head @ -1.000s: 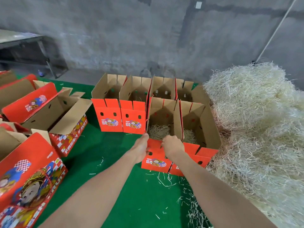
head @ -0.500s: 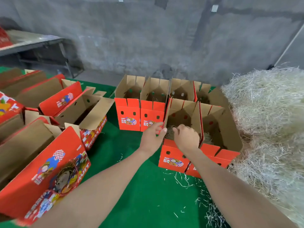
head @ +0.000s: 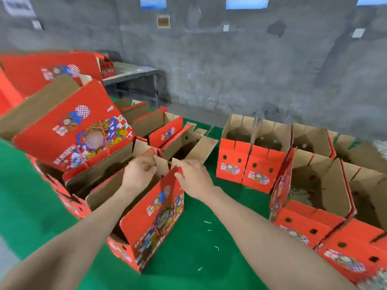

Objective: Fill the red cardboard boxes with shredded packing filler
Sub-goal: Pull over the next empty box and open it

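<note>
L hand [head: 139,171] & R hand [head: 193,178] each grip top flap edges of red box [head: 155,218] just below them.

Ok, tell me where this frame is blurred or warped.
Head view: motion blur smears the lower-right box and far-left stacked boxes; the wide lens bows the wall; left hand and right hand on the near box look sharper; soft, even light.

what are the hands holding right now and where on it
Both hold the nearest open red box. The left hand grips the top edge of a brown flap, and the right hand grips the top corner of the red printed flap.
</note>
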